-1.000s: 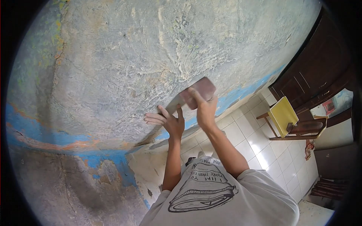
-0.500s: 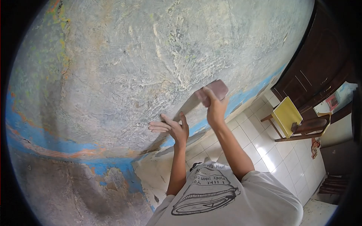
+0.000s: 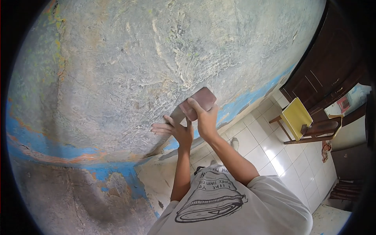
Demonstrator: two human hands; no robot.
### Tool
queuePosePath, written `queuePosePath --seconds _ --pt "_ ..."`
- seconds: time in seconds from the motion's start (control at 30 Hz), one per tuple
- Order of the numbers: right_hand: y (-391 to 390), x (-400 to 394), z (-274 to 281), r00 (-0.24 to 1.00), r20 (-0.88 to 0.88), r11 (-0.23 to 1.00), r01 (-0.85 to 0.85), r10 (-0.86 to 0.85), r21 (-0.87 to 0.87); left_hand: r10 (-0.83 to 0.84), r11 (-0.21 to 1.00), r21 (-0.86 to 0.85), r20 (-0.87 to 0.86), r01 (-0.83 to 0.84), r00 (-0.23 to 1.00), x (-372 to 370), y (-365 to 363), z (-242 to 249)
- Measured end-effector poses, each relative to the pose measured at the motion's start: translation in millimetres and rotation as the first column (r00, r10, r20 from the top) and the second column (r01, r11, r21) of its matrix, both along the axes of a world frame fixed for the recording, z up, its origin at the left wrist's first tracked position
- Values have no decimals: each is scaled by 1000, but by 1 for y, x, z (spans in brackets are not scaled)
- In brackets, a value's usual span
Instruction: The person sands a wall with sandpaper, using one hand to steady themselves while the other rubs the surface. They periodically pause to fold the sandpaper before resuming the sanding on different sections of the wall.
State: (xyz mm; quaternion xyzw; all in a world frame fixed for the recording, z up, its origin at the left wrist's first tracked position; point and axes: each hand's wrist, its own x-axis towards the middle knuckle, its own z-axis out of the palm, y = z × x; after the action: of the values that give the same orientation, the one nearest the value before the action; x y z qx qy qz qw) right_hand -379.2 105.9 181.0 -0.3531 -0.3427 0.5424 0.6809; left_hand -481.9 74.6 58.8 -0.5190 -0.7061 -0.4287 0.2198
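My right hand (image 3: 206, 117) grips a reddish-brown block (image 3: 201, 101), its thumb across the near face, and holds it at the rough grey wall (image 3: 129, 62). Just to the left, my left hand (image 3: 176, 131) is spread with its fingertips at the wall and holds nothing. Its thumb is close to the lower edge of the block. Around both hands the wall surface is scratched, with pale ridges and patches of old paint.
A blue painted band (image 3: 250, 100) runs along the wall's lower part. To the right stands a chair with a yellow panel (image 3: 295, 119) on white floor tiles (image 3: 256, 135), near a dark wooden cabinet (image 3: 323, 66).
My right hand and the block have moved left and slightly down, closer to my left hand. My left hand has shifted only a little. A foot now shows on the tiles.
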Motion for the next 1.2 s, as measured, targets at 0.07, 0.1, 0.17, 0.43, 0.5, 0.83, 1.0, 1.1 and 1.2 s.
queuePosePath --seconds 0.07,0.1,0.17,0.43,0.5,0.83,1.0,1.1,1.2 --pt "6 18 5 997 -68 997 -30 26 -65 33 999 -2 2 -33 999 0 2 1" --pt "16 30 7 996 -88 995 -20 12 -94 33 999 8 -14 -33 999 -1 2 1" --pt "32 37 5 989 -147 993 5 -22 -114 37 999 33 -39 -35 999 -1 4 2" --pt "13 17 1 992 -126 996 3 -15 -92 40 999 2 -26 -40 999 -4 1 -5" --pt "31 30 4 979 -189 993 63 -82 -103 64 998 7 -20 -64 998 -2 4 -5" --pt "31 18 -1 979 -182 979 57 -93 -194 45 998 35 -55 -43 997 -5 5 -6" --pt "-4 10 5 985 25 981 -169 172 -98 -52 997 57 35 50 998 3 -2 0" --pt "-22 8 -19 942 234 970 -244 242 -20 -212 973 126 129 196 969 15 -34 20" --pt "-31 29 -20 926 190 943 -307 328 -133 -377 926 159 307 343 874 23 -63 -12"
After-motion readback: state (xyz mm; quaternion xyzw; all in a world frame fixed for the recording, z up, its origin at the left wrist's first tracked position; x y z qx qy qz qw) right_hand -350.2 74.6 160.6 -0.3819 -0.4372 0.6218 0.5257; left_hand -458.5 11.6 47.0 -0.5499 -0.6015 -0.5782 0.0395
